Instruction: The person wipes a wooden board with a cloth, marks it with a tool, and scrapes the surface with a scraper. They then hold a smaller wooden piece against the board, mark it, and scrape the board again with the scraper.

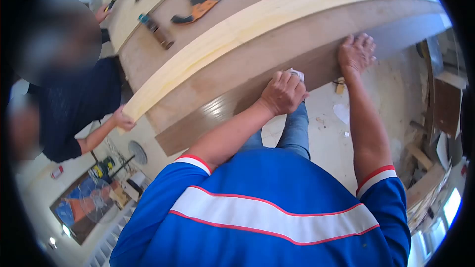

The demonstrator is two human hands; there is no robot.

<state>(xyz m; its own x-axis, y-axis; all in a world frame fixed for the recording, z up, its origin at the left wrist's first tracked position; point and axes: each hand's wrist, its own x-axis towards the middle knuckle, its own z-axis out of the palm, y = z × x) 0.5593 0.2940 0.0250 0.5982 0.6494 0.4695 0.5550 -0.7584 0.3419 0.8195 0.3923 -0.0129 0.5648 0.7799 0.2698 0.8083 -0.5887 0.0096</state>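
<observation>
A long brown board point(193, 124) with a glossy face lies along the near edge of the worktable. My left hand point(286, 91) is closed around a crumpled whitish rag point(298, 74) and presses on the board near its middle. Farther right, my right hand point(356, 53) rests on the same board with its fingers stretched out. Beyond both hands, a long pale wooden plank point(237, 30) runs across the tabletop point(213, 75); the lens makes it look curved.
Another person's hand point(123, 118) holds the plank's left end. An orange-handled handsaw point(200, 10) and a brown bottle-like item point(160, 34) lie on the table. Wood offcuts point(420, 157) are stacked at right; a green power tool point(103, 167) is at lower left.
</observation>
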